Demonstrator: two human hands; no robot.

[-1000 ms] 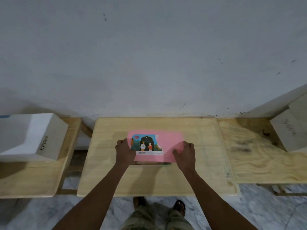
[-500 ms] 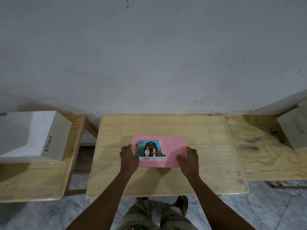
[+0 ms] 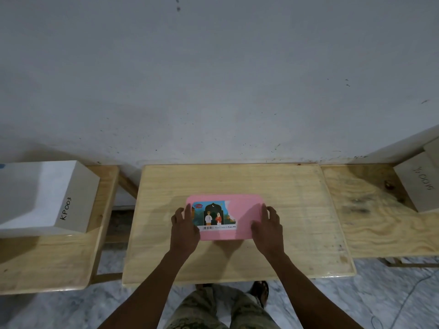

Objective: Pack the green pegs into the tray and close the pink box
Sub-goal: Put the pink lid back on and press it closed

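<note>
The left hand (image 3: pixel 184 230) and right hand (image 3: pixel 268 230) rest with fingers spread loosely on the near corners of the pink box (image 3: pixel 224 217), gripping nothing. The box, smooth, rounded and rectangular with a picture label, lies closed between them on the pale wooden surface (image 3: pixel 297 210). Off left sits a white carton (image 3: pixel 45 198) marked KP003. Fingers were curled tighter half a second ago.

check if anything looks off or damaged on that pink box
The picture label on the pink box lid has a torn, ragged right edge. Otherwise the lid sits flat and square, left hand and right hand resting on its ends.
</note>
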